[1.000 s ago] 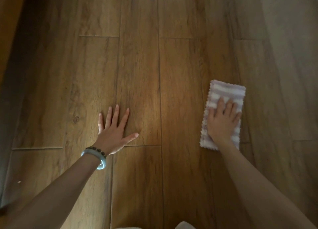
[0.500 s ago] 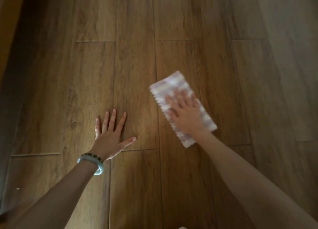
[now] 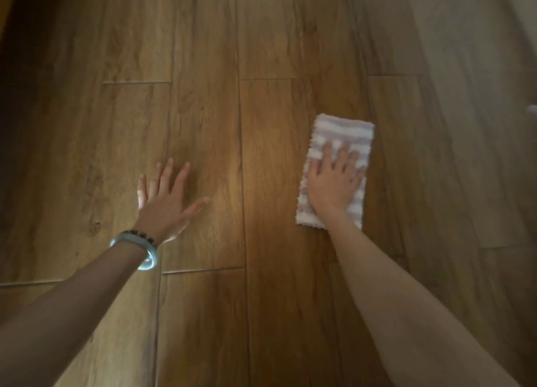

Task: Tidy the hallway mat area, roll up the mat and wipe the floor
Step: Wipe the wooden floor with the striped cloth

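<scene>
A folded cloth (image 3: 344, 131) with white and pale purple stripes lies flat on the brown wooden floor (image 3: 267, 52), right of centre. My right hand (image 3: 334, 183) presses down on its near half with straight, spread fingers. My left hand (image 3: 167, 203) rests flat on the bare planks to the left, fingers spread, holding nothing. A pale green bangle (image 3: 139, 251) and a dark bead bracelet sit on that wrist. No mat is in view.
Wooden planks run away from me across the whole view. The far left edge is in deep shadow. A paler strip of floor (image 3: 479, 96) lies at the right, with a small pale object (image 3: 532, 109) cut off by the right edge.
My right hand slid the cloth left and turned it half a second ago, then swept it back to the right and straightened it. My left hand stayed planted on the floor.
</scene>
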Available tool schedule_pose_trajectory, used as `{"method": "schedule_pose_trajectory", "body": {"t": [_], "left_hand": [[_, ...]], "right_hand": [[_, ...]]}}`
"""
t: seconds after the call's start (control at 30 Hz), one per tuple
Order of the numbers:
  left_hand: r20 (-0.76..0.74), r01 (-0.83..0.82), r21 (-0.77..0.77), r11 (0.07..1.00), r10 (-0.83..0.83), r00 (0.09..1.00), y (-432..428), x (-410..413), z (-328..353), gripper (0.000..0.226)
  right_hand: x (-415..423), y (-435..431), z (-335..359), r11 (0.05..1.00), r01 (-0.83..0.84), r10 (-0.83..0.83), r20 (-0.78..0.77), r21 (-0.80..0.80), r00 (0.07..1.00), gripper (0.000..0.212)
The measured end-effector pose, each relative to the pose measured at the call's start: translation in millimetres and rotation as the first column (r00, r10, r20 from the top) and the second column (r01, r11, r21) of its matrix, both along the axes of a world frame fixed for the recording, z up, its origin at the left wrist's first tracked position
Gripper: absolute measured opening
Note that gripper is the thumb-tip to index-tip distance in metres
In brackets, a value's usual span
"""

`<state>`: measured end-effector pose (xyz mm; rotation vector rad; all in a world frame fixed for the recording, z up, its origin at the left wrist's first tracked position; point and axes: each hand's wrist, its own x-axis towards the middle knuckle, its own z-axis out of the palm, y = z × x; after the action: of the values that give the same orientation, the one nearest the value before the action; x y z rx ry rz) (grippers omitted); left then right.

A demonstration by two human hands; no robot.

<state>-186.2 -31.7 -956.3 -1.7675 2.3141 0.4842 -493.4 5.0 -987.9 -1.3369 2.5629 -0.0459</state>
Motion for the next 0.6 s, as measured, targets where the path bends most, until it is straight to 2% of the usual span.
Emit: {"method": "schedule_pose_trajectory", "body": {"t": [0.03,0.1,0.17,0.23,0.27,0.3,0.4,0.43,0.5,0.6], "left_hand": [[-0.004,-0.031,-0.014,0.999,0.031,1.000,-9.9,-8.8,0.1,0.086],[-0.020,-0.069,-0.064,0.996,0.068,0.997,-26.1,-28.0,-1.0,0.079],[-0.060,-0.103,-0.099,0.990,0.098,0.993,-39.9,-44.2,-1.5,0.075],[-0.091,-0.129,-0.104,0.986,0.120,0.989,-53.9,-53.5,-4.8,0.075],[-0.087,-0.135,-0.103,0.985,0.126,0.988,-60.4,-55.3,-6.8,0.075],[-0.078,-0.142,-0.106,0.984,0.135,0.988,-67.0,-56.1,-8.8,0.074],[-0.065,-0.208,-0.108,0.972,0.202,0.977,-84.8,-52.3,-14.2,0.073],[-0.068,-0.233,-0.092,0.968,0.227,0.972,-90.1,-49.3,-16.4,0.073],[-0.066,-0.240,-0.086,0.967,0.235,0.970,-96.5,-43.3,-23.5,0.074],[-0.046,-0.214,-0.200,0.956,0.209,0.977,-95.4,-38.5,-32.2,0.079]], "right_hand": [[14.5,-2.9,-0.8,0.988,-0.155,0.155,0.000,-0.015,0.988,0.058],[30.2,-4.2,-1.1,0.901,-0.432,0.432,-0.015,-0.035,0.902,0.059],[23.6,-5.2,-2.5,0.794,-0.604,0.603,-0.044,-0.063,0.797,0.058],[8.9,-10.5,-6.1,0.707,-0.704,0.700,-0.075,-0.066,0.710,0.057],[2.4,-15.6,-6.9,0.696,-0.715,0.711,-0.078,-0.058,0.699,0.057],[-3.1,-22.2,-7.4,0.724,-0.688,0.683,-0.076,-0.054,0.726,0.058],[-21.7,-47.3,-7.3,0.896,-0.443,0.440,-0.067,-0.036,0.896,0.060],[-28.5,-55.2,-7.4,0.927,-0.374,0.372,-0.064,-0.034,0.926,0.061],[-42.5,-67.8,-6.9,0.949,-0.312,0.309,-0.071,-0.036,0.949,0.062],[-56.4,-82.8,-9.8,0.966,-0.260,0.257,-0.083,-0.018,0.963,0.061]]}}
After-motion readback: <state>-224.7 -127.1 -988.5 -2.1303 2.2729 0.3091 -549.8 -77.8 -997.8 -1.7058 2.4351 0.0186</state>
